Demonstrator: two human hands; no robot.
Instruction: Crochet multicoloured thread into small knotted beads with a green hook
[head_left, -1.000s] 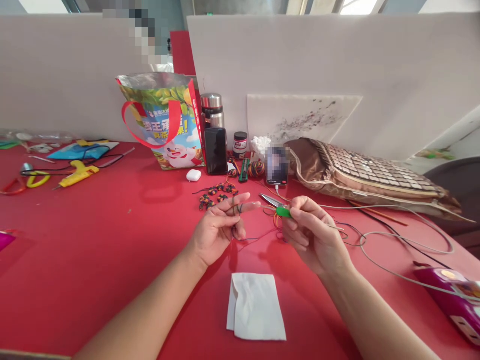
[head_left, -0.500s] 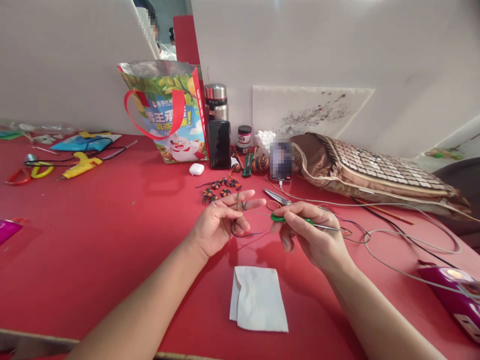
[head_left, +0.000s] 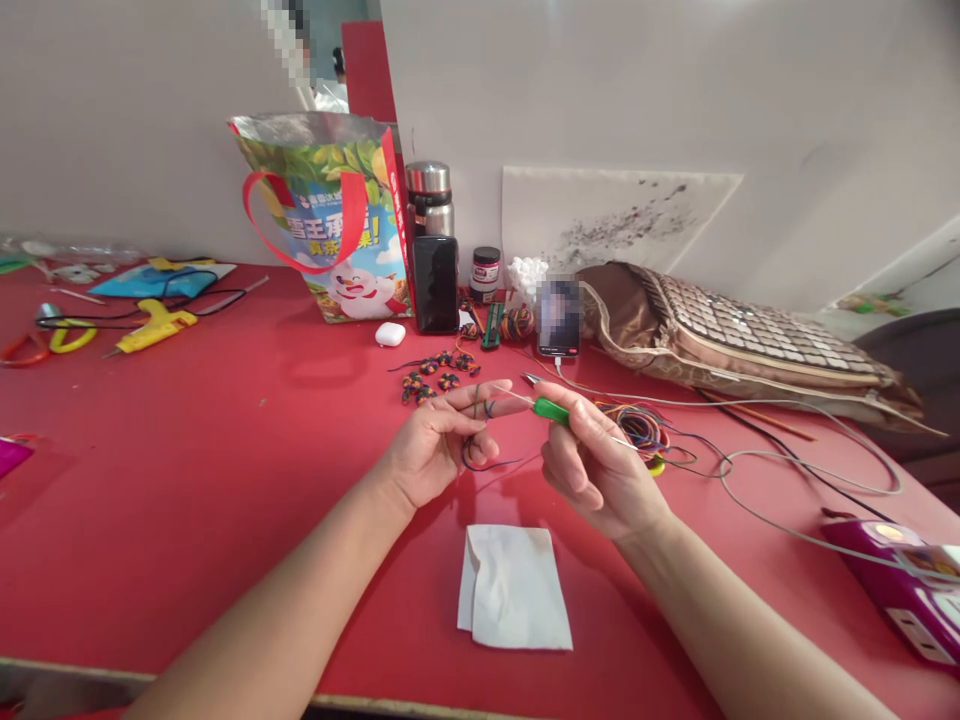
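A thin dark cord [head_left: 495, 463] loops around the fingers of my left hand [head_left: 424, 450], its loose end hanging to the right. The thumb of that hand presses on the cord, with the forefinger and middle finger stretched out. Between thumb and fingers of my right hand [head_left: 604, 460] is a crochet hook with a green handle [head_left: 552, 409]. Its thin metal tip reaches the stretched left fingers beside the loops. Behind my left hand lie several multicoloured knotted cord pieces [head_left: 416, 383]. A bundle of coloured cords [head_left: 645, 428] lies behind my right hand, partly hidden.
A folded white napkin [head_left: 521, 590] lies in front. Behind stand a shopping bag [head_left: 330, 235], flask [head_left: 430, 190], dark phone [head_left: 436, 285] and lit phone [head_left: 559, 320]. A glue gun [head_left: 157, 325] lies left; a cable [head_left: 750, 408], cushion [head_left: 780, 340] and purple box [head_left: 892, 580] are right.
My right hand has moved left and turned, bringing the hook tip up to the left fingers. The cord bundle behind it now shows more. My left hand stays nearly in place.
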